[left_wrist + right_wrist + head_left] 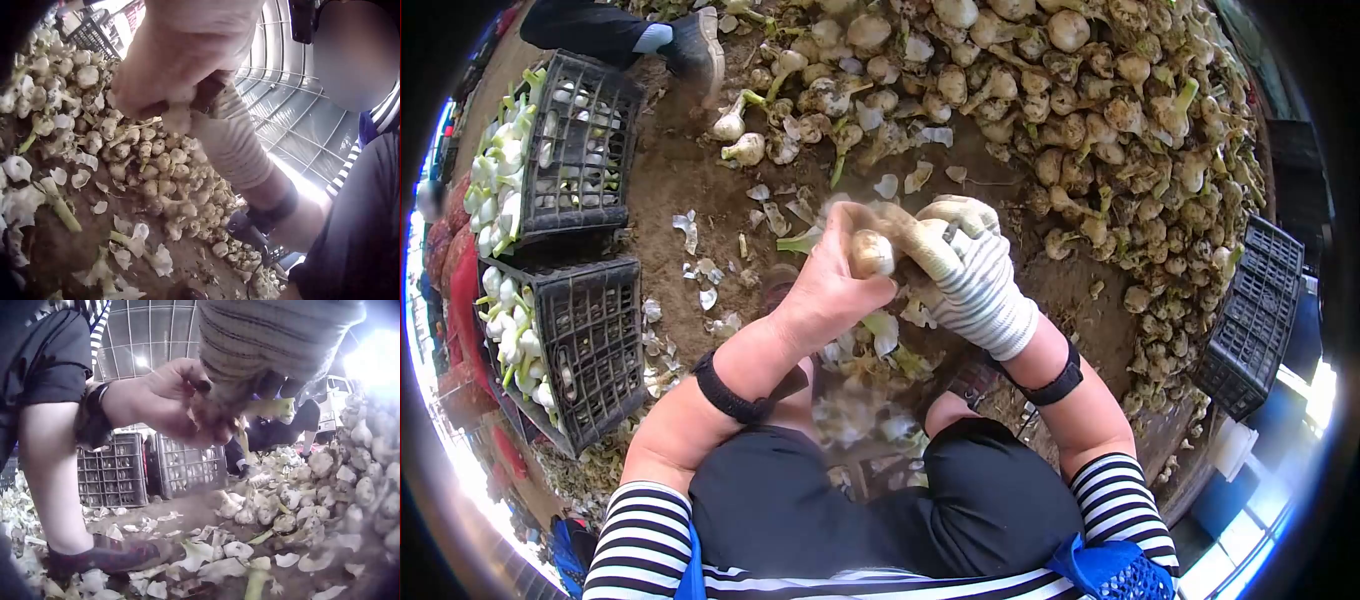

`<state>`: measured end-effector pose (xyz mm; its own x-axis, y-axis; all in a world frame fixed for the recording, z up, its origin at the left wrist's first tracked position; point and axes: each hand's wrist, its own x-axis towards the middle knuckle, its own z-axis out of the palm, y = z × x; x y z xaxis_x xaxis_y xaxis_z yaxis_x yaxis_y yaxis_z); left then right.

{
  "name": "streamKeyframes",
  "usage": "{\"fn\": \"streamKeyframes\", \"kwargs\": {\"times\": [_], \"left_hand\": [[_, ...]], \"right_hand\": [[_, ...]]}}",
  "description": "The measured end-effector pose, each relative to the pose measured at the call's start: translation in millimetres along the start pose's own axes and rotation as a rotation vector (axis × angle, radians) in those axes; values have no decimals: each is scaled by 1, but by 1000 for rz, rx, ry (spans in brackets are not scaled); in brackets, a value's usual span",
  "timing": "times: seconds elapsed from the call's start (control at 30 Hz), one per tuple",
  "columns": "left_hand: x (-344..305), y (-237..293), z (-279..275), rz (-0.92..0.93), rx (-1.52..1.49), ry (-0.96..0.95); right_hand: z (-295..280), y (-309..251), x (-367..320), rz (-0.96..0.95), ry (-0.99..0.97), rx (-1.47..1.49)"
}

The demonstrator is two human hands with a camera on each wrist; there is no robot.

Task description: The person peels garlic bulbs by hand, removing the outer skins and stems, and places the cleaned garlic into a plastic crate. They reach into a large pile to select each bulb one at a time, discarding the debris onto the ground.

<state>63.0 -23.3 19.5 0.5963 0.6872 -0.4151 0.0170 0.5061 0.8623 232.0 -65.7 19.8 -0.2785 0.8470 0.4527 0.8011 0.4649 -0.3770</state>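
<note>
Between the two hands, in front of the knees, is a garlic bulb (pixel 871 254) with pale, smooth skin on its near side. My bare left hand (pixel 825 275) grips it, thumb along the near side. My right hand (pixel 975 275), in a striped knit glove, curls its fingers at the bulb's other side. In the right wrist view a cut green stalk (pixel 275 409) sticks out beneath the glove, and the bare left hand (pixel 165 400) meets it there. The glove (pixel 231 140) hides part of the bulb in the left wrist view.
A big heap of soil-covered garlic (pixel 1090 130) spreads ahead and right. Two black crates (pixel 590 340) of trimmed garlic stand left; another crate (pixel 1255 310) stands right. Peeled skins (pixel 685 230) litter the ground. Another person's shoe (pixel 697 58) shows at upper left.
</note>
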Motion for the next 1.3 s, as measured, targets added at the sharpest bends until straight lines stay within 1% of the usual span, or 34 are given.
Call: {"fn": "streamKeyframes", "kwargs": {"times": [0.03, 0.1, 0.17, 0.23, 0.27, 0.3, 0.33, 0.37, 0.4, 0.43, 0.47, 0.5, 0.6, 0.63, 0.67, 0.7, 0.77, 0.8, 0.83, 0.9, 0.93, 0.97, 1.0, 1.03, 1.07, 1.1, 1.13, 1.17, 1.2, 1.23, 1.27, 1.3], "left_hand": [[0, -2, 0, -3, -3, 1], [1, -6, 0, 1, 124, 3], [3, -11, -2, -17, 144, -16], [7, -17, -2, 109, 197, -25], [7, -14, -2, 109, 197, -25], [6, -5, -1, 24, 283, 6], [6, 0, 0, -63, 368, 35], [6, -3, 0, -66, 366, 33], [7, -9, -2, -16, 374, 23], [8, -13, -4, 36, 384, 13], [8, -17, -3, 5, 282, -8], [7, -17, -2, 5, 283, -7], [8, -22, 0, 27, 272, -21], [10, -28, 0, 111, 289, 1], [11, -31, -1, 197, 307, 24], [12, -25, -1, 200, 306, 26], [14, -7, -3, 13, 306, 110], [17, -7, -8, -103, 41, 138], [19, -3, -16, -362, -221, 99], [15, 6, -13, -426, -495, -14], [14, 4, -10, -417, -501, -12], [14, -1, -4, -308, -491, 57], [15, -5, 0, -200, -477, 126], [16, -11, 3, -199, -478, 125], [17, -17, 5, -22, -260, 176], [18, -20, 8, 153, -40, 223], [15, -15, 12, 113, 55, 249], [16, -18, 14, 115, 54, 249], [17, -22, 16, 184, 77, 225], [16, -23, 17, 251, 101, 204], [15, -20, 13, 145, 107, 200], [16, -15, 11, -29, -309, 147]], "right_hand": [[3, 2, -4, 1, -4, 2], [5, 1, -5, -13, -63, -8], [10, 1, -6, -30, -76, -17], [13, 0, -7, 6, -163, -95], [13, 0, -7, 45, -134, -58], [12, 0, -6, 46, -135, -57], [10, 0, -4, 45, -94, -33], [8, 2, -4, 43, -55, -11], [13, 4, -6, 11, -11, 34], [14, 4, -6, 11, -11, 34], [14, 4, -7, 40, -95, 35], [15, 3, -8, 70, -179, 37], [20, 4, -12, 61, -210, 25], [21, 3, -12, 59, -222, 6], [21, 5, -13, 29, -188, -41], [20, 6, -12, 26, -188, -42], [15, 9, -9, 32, -121, -135], [16, 9, -9, 46, -83, -164], [19, 10, -8, 34, -83, -167], [23, 13, -5, 73, 153, -188], [20, 13, -5, 171, 61, -150], [21, 7, -6, 163, 59, -151], [24, -2, -5, 468, 223, 486], [25, -6, -5, 759, 381, 1133], [21, 3, -10, 899, 292, 1303], [26, 4, -9, 938, 347, 1503], [30, 0, -7, 990, 321, 1524], [32, -7, -3, 1042, 292, 1546], [35, -12, -7, 1134, 321, 1501], [34, -11, -9, 1134, 317, 1505], [30, -9, -12, 1162, 321, 1447], [28, -8, -13, 1188, 327, 1388]]}}
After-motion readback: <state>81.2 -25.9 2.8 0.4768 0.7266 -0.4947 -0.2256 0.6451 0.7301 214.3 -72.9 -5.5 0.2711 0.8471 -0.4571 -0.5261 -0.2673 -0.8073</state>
